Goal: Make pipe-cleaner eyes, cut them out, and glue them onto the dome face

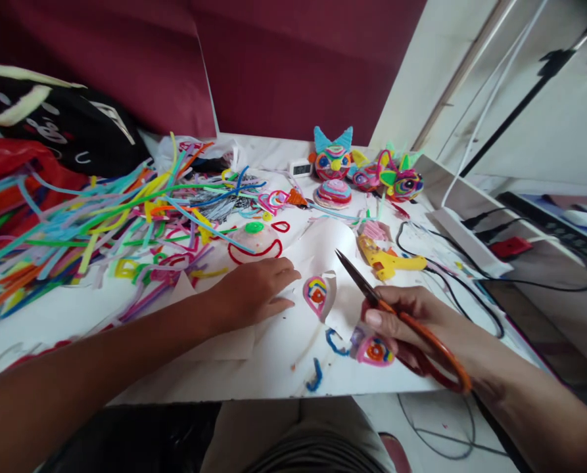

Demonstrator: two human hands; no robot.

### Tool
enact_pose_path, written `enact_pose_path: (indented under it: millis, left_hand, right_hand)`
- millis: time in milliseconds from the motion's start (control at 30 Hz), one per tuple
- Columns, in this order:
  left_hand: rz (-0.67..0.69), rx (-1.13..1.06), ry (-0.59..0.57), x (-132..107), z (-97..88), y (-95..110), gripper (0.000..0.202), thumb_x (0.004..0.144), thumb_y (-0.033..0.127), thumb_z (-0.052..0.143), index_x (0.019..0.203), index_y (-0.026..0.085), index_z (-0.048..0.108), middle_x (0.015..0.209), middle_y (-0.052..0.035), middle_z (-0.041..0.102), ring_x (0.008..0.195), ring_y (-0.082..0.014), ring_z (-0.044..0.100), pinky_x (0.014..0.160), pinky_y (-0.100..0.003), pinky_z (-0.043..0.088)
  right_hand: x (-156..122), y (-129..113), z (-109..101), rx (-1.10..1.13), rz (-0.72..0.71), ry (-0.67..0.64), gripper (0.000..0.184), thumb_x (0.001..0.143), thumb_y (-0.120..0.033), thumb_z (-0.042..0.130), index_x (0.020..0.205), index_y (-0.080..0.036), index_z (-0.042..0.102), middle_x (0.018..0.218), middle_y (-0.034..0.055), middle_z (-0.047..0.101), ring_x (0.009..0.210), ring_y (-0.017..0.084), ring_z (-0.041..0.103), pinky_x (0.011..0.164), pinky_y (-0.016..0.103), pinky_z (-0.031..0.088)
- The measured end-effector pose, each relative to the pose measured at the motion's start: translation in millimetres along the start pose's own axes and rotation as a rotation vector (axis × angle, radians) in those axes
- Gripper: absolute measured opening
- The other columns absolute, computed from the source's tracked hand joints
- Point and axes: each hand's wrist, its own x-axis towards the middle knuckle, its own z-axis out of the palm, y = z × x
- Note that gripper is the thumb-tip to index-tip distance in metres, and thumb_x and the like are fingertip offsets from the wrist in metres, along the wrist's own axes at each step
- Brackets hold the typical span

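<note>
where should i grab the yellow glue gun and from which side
Probably best to take the yellow glue gun by its slim handle, coming from the right, since the handle juts out that way from the wider body. The right hand is nearest, but it holds the scissors.

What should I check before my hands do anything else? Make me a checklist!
1. Scissors held: ok, the right hand grips them.
2. Blades together: ok, they look closed.
3. Left hand away from the tips: ok, there's a gap.
4. Both eye pieces in sight: ok, one eye piece lies between the hands and the other eye piece by the right hand.
5. No loose bits nearby: not ok, a blue piece lies near the table edge.
6. Yellow glue gun cool: cannot tell.
</note>
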Motion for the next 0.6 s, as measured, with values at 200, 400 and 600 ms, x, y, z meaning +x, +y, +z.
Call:
enact_pose_path:
  millis: [200, 400, 600]
  left_hand:
    - [0.063, 0.213, -0.068, 14.3, 5.6, -0.1, 0.015, 0.091, 0.023, 0.051, 0.096, 0.013, 0.060, 0.098, -0.0101, 0.061, 0.092, -0.0220, 0.058, 0.082, -0.034, 0.046]
    - [0.190, 0.357, -0.087, 20.9, 9.2, -2.3, 0.016, 0.091, 0.013, 0.047, 0.081, 0.013, 0.060, 0.084, -0.0097, 0.060, 0.080, -0.0218, 0.056, 0.071, -0.034, 0.045]
    - [0.135, 0.268, -0.064, 21.9, 7.5, -3.2, 0.017, 0.090, 0.011, 0.046, 0.081, 0.014, 0.060, 0.084, -0.0075, 0.061, 0.080, -0.0194, 0.057, 0.071, -0.031, 0.045]
  right_hand:
    - [-23.7, 31.7, 28.5, 0.236, 0.026, -0.070, 0.036, 0.084, -0.050, 0.062, 0.088, -0.015, 0.060, 0.053, -0.0049, 0.052, 0.034, 0.004, 0.042, 0.032, 0.015, 0.033]
    - [-19.7, 48.3, 68.9, 0.447, 0.056, -0.059, 0.043, 0.081, -0.056, 0.063, 0.091, -0.014, 0.058, 0.056, -0.0023, 0.058, 0.037, 0.005, 0.047, 0.035, 0.014, 0.036]
    - [-10.9, 53.5, 90.1, 0.536, 0.091, -0.034, 0.047, 0.084, -0.060, 0.056, 0.090, -0.014, 0.059, 0.054, -0.0021, 0.058, 0.036, 0.005, 0.047, 0.034, 0.014, 0.033]
